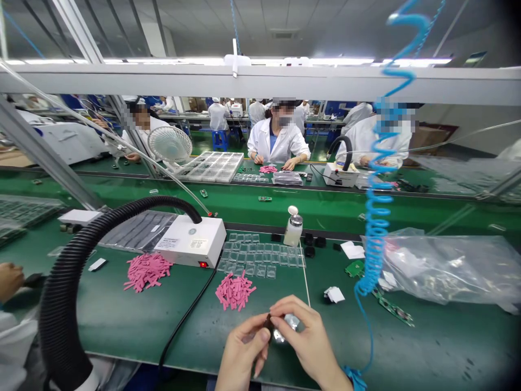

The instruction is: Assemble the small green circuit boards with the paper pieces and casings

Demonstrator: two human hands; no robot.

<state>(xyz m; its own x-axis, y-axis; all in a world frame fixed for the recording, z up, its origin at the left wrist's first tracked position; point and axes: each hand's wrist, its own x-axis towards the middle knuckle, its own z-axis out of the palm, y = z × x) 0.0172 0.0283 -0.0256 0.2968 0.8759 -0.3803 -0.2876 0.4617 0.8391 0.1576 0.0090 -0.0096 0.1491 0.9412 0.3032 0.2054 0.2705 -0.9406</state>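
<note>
Near the front edge of the green table, my left hand [246, 347] pinches a small dark part [268, 322] between thumb and fingers. My right hand [303, 339] meets it from the right, its thumb and fingertips closed on the same part. Behind my fingers lies a shiny silvery piece [285, 328], partly hidden. A pile of pink strips [235, 291] sits just beyond my left hand. Farther back are rows of clear plastic pieces [260, 257] and a bottle with a metal top [293, 230].
A white box [194, 242] with a thick black hose [61, 282] stands at left, near another pink pile [147, 271]. A blue coiled hose [376, 228] hangs at right before a clear plastic bag [448, 269]. A person [277, 136] sits opposite.
</note>
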